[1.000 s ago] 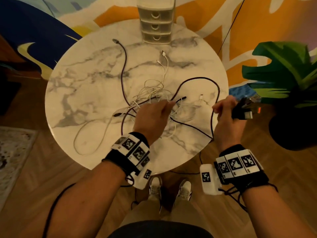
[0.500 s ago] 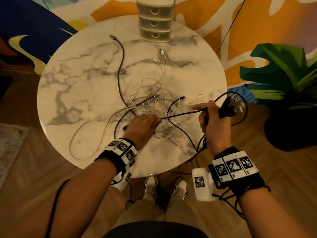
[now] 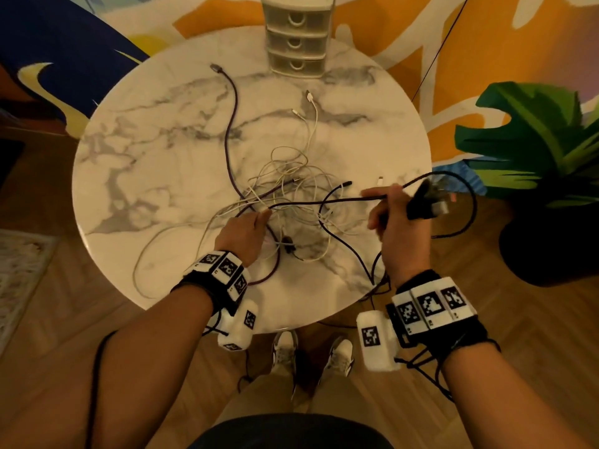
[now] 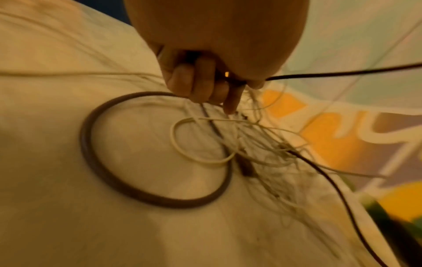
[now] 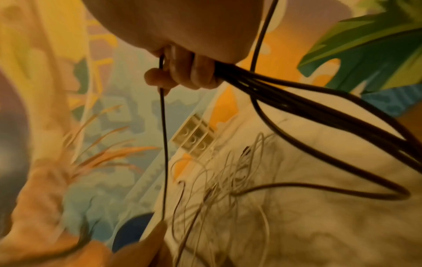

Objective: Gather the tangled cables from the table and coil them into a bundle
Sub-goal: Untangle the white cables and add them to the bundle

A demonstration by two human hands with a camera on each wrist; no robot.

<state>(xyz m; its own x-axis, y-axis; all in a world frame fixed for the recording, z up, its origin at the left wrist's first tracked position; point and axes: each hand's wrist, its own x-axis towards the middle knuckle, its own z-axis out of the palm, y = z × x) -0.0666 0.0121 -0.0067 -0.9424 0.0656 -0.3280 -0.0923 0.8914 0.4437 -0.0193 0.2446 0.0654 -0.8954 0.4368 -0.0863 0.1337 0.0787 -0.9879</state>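
A black cable (image 3: 327, 200) runs taut between my two hands above the round marble table (image 3: 146, 163). My left hand (image 3: 249, 222) pinches it near the table's front, over the tangle of thin white cables (image 3: 291, 176). My right hand (image 3: 392, 215) grips the same cable, with several black loops (image 5: 319, 112) and the black plug (image 3: 424, 202) bunched in its fist. A dark purple cable (image 3: 231, 124) trails from the tangle toward the far left and curls into a loop (image 4: 95, 162) under my left wrist.
A small plastic drawer unit (image 3: 296, 34) stands at the table's far edge. A large green plant (image 3: 534, 140) in a dark pot (image 3: 551, 247) sits on the floor to the right. My shoes (image 3: 285, 351) show under the near rim.
My left hand has slid back along the black cable toward the near edge, drawing it straighter. My right hand stays at the right with the plug and has gathered another black loop.
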